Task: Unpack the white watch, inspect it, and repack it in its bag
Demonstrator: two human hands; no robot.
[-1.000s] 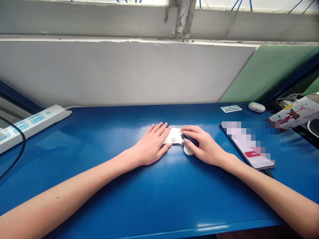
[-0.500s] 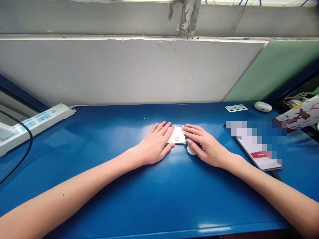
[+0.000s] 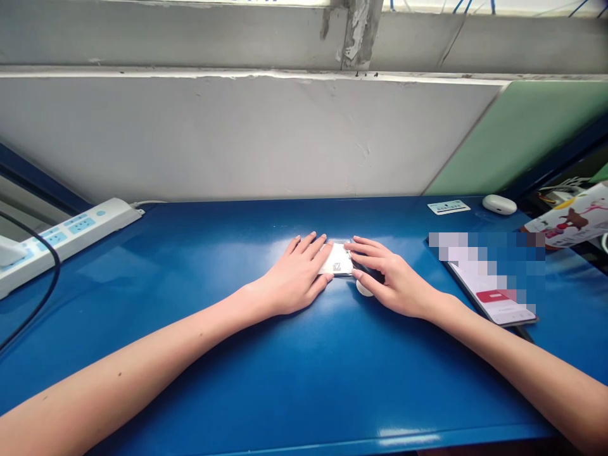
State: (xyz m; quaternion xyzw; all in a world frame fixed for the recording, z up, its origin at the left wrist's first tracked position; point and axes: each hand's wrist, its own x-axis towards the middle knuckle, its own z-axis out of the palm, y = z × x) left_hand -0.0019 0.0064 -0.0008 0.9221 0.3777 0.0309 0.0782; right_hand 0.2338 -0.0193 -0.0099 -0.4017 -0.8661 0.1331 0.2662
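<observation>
A small flat white piece with a printed square code (image 3: 338, 258) lies on the blue table. My left hand (image 3: 299, 278) rests flat with its fingers spread, partly over the left side of the white piece. At the right edge of that piece is my right hand (image 3: 392, 278), its fingers apart and the thumb near the lower right corner. Beneath the right palm something dark shows, mostly hidden. A round white disc (image 3: 364, 288) pokes out below the right thumb.
To the right lies a phone (image 3: 494, 291) with a partly blurred screen. Behind it are a card (image 3: 449, 207) and a white earbud case (image 3: 499, 204), beside a printed box (image 3: 572, 218). A power strip (image 3: 80, 231) with a black cable (image 3: 57, 272) is at left.
My right hand's fingers have spread a little and its thumb has moved slightly left, so more of the dark thing under the palm shows. My left hand has stayed put.
</observation>
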